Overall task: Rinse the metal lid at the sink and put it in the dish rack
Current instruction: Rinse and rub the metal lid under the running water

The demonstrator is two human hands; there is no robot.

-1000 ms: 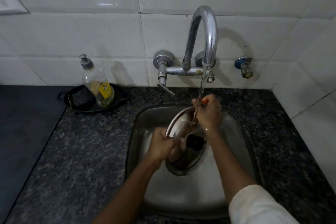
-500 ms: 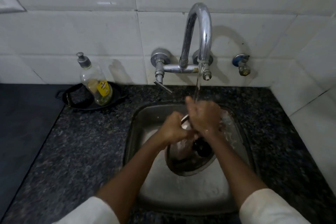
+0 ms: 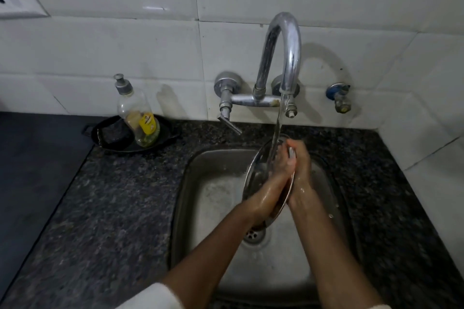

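Observation:
The round metal lid [image 3: 253, 173] stands on edge, nearly upright, over the steel sink [image 3: 208, 183]. Its inner side faces left, and the knob is hidden. My left hand [image 3: 272, 183] lies flat against that inner face. My right hand [image 3: 300, 170] presses the outer side, fingers wrapped over the top rim. Water runs from the curved chrome tap [image 3: 283, 52] onto the lid's upper part and my fingers. The lid's lower edge hangs just above the drain [image 3: 253, 233]. No dish rack is in view.
A dish-soap bottle [image 3: 138, 118] stands in a black tray [image 3: 155, 143] with a dark scrubber at the back left of the speckled granite counter [image 3: 113, 208]. A small blue valve [image 3: 337, 98] sits on the tiled wall. The right wall is close to the sink.
The lid was tipped up from lying fairly flat with its knob showing to standing on edge. My left hand moved onto its inner face and my right hand onto its back.

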